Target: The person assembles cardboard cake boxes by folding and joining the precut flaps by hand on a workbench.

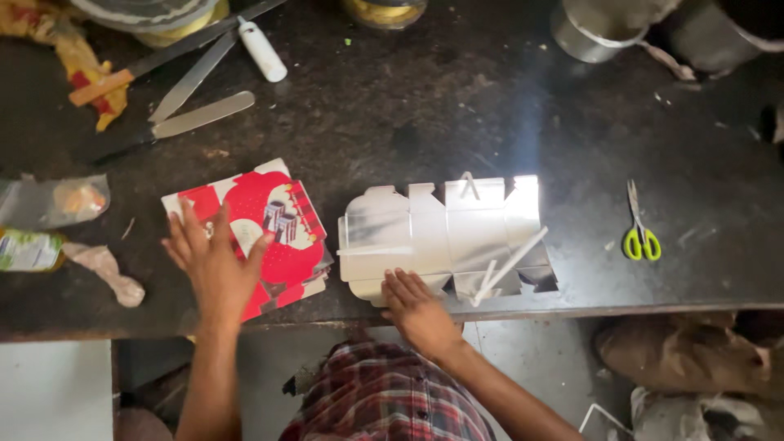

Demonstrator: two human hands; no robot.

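**Both your palms lie flat on cardboard at the counter's front edge**

Take the silver box blank [447, 237] as your landmark: an unfolded, shiny die-cut sheet lying flat on the dark counter [457, 114], close to its front edge, with a few thin white strips on top of it.

Your right hand [415, 306] rests on the near edge of that blank, toward its left end. The fingers are extended and held close together, pressing down on the sheet; they grip nothing.

Your left hand [214, 263] is to the left of the blank, laid palm-down on a stack of red printed cards [269, 220]. Its fingers are spread wide and they pinch nothing. The stack sits just beside the blank's left edge, turned slightly askew, and reaches the counter's front edge.

To the right of the blank, well apart from it, small scissors with green handles [640, 229] lie on the counter. Beyond the blank and to its left, several long flat metal blades [196, 110] lie crossed together, and a white-handled tool [263, 49] lies beside them. Far left of the blank, past the red stack, are crumpled clear plastic wrappers [57, 200]. Behind the blank to the right stands a metal pot [592, 28].
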